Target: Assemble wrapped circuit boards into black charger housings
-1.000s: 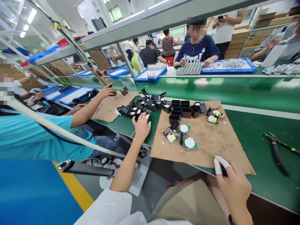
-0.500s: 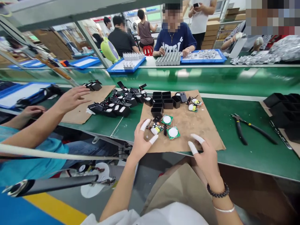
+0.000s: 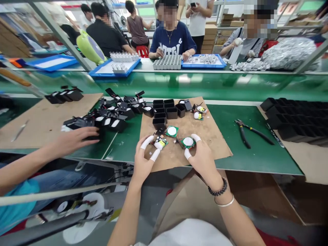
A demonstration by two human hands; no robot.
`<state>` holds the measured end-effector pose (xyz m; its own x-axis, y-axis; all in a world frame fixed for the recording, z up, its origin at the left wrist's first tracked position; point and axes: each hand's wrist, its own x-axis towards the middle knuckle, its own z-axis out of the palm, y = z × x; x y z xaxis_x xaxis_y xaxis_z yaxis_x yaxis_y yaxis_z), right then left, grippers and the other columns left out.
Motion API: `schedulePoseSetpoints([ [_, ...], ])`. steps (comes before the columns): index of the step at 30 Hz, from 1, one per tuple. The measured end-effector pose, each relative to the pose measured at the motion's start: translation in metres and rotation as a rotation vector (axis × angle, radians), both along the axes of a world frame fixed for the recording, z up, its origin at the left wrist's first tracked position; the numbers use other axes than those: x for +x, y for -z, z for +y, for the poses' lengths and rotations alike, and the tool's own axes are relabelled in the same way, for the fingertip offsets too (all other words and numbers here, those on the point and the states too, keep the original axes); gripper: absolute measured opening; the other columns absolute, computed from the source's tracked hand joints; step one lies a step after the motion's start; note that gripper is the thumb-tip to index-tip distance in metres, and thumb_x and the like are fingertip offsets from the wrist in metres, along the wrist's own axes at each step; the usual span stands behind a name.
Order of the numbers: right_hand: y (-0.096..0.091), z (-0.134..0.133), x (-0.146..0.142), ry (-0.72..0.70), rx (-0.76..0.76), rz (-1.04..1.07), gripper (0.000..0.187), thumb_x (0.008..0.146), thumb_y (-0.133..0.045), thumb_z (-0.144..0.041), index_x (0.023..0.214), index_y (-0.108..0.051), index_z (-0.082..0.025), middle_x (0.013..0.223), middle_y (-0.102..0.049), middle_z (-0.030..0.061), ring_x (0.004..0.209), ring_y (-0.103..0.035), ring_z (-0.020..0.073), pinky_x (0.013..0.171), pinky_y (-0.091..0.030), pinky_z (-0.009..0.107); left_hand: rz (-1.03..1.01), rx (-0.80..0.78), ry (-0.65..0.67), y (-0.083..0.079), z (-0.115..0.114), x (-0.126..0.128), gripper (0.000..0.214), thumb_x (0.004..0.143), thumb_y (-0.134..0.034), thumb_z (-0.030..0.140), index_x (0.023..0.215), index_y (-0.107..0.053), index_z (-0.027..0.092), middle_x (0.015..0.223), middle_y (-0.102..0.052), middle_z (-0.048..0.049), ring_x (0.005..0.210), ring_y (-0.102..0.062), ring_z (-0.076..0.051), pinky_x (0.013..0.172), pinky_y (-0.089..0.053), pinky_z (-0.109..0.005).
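Observation:
My left hand [image 3: 143, 159] rests on the brown cardboard mat [image 3: 212, 143], its white-capped thumb and forefinger on either side of a small circuit board with a yellow part [image 3: 160, 142]. My right hand [image 3: 201, 157] pinches a green round board with a white dome [image 3: 188, 141] between capped thumb and forefinger. Another green board with a white dome [image 3: 172, 131] lies just behind. Empty black housings [image 3: 164, 111] stand in rows further back on the mat.
A co-worker's hand [image 3: 74, 138] reaches toward a pile of assembled black housings [image 3: 110, 116] at left. Pliers [image 3: 243, 131] lie on the green belt at right, beside stacked black trays [image 3: 294, 114]. Several people sit across the conveyor with blue trays [image 3: 205, 61].
Both my hands moved forward onto the mat; the right one closed on the domed board, the left came around the small circuit board. The co-worker's hand dropped toward the housing pile.

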<state>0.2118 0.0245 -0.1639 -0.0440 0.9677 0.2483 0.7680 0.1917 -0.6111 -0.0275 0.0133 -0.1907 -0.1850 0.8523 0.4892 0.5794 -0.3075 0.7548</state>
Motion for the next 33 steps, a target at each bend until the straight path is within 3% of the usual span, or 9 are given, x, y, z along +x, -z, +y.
schedulePoseSetpoints([
  [4, -0.004, -0.004, 0.030, 0.000, -0.032, -0.032, 0.051, 0.087, -0.062, -0.021, 0.137, -0.059, -0.013, 0.130, -0.072, 0.0183, 0.122, -0.067, 0.0367, 0.104, -0.056, 0.055, 0.088, 0.143, -0.039, -0.008, -0.006, 0.011, 0.044, 0.090, -0.074, 0.025, 0.133, -0.067, 0.025, 0.140, -0.063, -0.0107, 0.141, -0.056, -0.028, 0.123, -0.043, -0.046],
  [7, -0.019, 0.009, 0.052, -0.074, -0.062, -0.015, 0.046, 0.089, -0.069, -0.030, 0.133, -0.064, -0.019, 0.132, -0.073, 0.0139, 0.121, -0.069, 0.0328, 0.104, -0.056, 0.051, 0.125, 0.238, 0.011, -0.017, -0.011, 0.032, 0.048, 0.091, -0.072, 0.018, 0.137, -0.064, 0.028, 0.138, -0.065, -0.0094, 0.143, -0.055, -0.028, 0.124, -0.043, -0.047],
  [11, -0.047, 0.069, 0.074, -0.008, 0.018, 0.006, 0.045, 0.090, -0.066, -0.023, 0.134, -0.065, -0.015, 0.139, -0.070, 0.0148, 0.127, -0.066, 0.0313, 0.111, -0.050, 0.047, 0.131, 0.190, 0.209, -0.019, -0.012, 0.068, 0.057, 0.095, -0.068, 0.021, 0.149, -0.053, 0.028, 0.144, -0.062, -0.0117, 0.141, -0.057, -0.028, 0.121, -0.048, -0.048],
  [15, -0.061, 0.144, 0.072, 0.010, -0.083, -0.030, 0.053, 0.087, -0.063, -0.017, 0.139, -0.060, -0.006, 0.138, -0.069, 0.0199, 0.123, -0.067, 0.0309, 0.107, -0.052, 0.044, 0.135, 0.145, 0.226, -0.006, -0.003, 0.084, 0.053, 0.097, -0.063, 0.022, 0.149, -0.052, 0.027, 0.146, -0.061, -0.0134, 0.141, -0.058, -0.028, 0.121, -0.049, -0.049],
  [19, -0.067, 0.183, 0.039, -0.200, 0.056, -0.221, 0.070, 0.078, -0.063, -0.006, 0.146, -0.052, -0.003, 0.154, -0.055, 0.0238, 0.145, -0.050, 0.0328, 0.123, -0.038, 0.048, 0.208, 0.064, 0.235, 0.009, 0.004, 0.084, 0.048, 0.097, -0.062, 0.023, 0.145, -0.056, 0.025, 0.143, -0.064, -0.0139, 0.137, -0.061, -0.029, 0.116, -0.053, -0.049],
  [22, -0.070, 0.193, 0.007, -0.405, 0.085, -0.440, 0.075, 0.070, -0.066, 0.001, 0.144, -0.056, -0.009, 0.169, -0.035, 0.0229, 0.159, -0.027, 0.0388, 0.128, -0.023, 0.060, 0.245, 0.040, 0.267, 0.015, 0.006, 0.083, 0.045, 0.096, -0.062, 0.023, 0.141, -0.060, 0.024, 0.138, -0.067, -0.0136, 0.132, -0.064, -0.030, 0.112, -0.056, -0.050],
  [25, -0.072, 0.201, -0.015, -0.428, 0.062, -0.601, 0.062, 0.070, -0.065, 0.005, 0.131, -0.064, -0.005, 0.173, -0.022, 0.0274, 0.162, -0.014, 0.0452, 0.128, -0.012, 0.069, 0.256, 0.038, 0.272, 0.017, 0.007, 0.084, 0.045, 0.095, -0.063, 0.022, 0.139, -0.062, 0.023, 0.135, -0.069, -0.0138, 0.131, -0.065, -0.030, 0.111, -0.056, -0.052],
  [29, -0.079, 0.204, -0.017, -0.447, 0.066, -0.625, 0.052, 0.067, -0.074, 0.002, 0.118, -0.066, -0.007, 0.172, -0.025, 0.0291, 0.162, -0.017, 0.0458, 0.128, -0.015, 0.069, 0.133, 0.023, 0.287, 0.016, 0.006, 0.083, 0.045, 0.095, -0.065, 0.024, 0.139, -0.061, 0.025, 0.136, -0.069, -0.0129, 0.131, -0.066, -0.030, 0.112, -0.055, -0.052],
  [33, -0.094, 0.156, -0.003, -0.530, 0.224, -0.496, 0.047, 0.070, -0.080, -0.010, 0.114, -0.064, -0.013, 0.169, -0.032, 0.0266, 0.162, -0.021, 0.0433, 0.127, -0.021, 0.068, -0.194, 0.034, 0.240, 0.003, 0.003, 0.076, 0.074, 0.096, -0.069, 0.032, 0.161, -0.035, 0.028, 0.146, -0.063, -0.0145, 0.134, -0.065, -0.026, 0.116, -0.053, -0.046],
])
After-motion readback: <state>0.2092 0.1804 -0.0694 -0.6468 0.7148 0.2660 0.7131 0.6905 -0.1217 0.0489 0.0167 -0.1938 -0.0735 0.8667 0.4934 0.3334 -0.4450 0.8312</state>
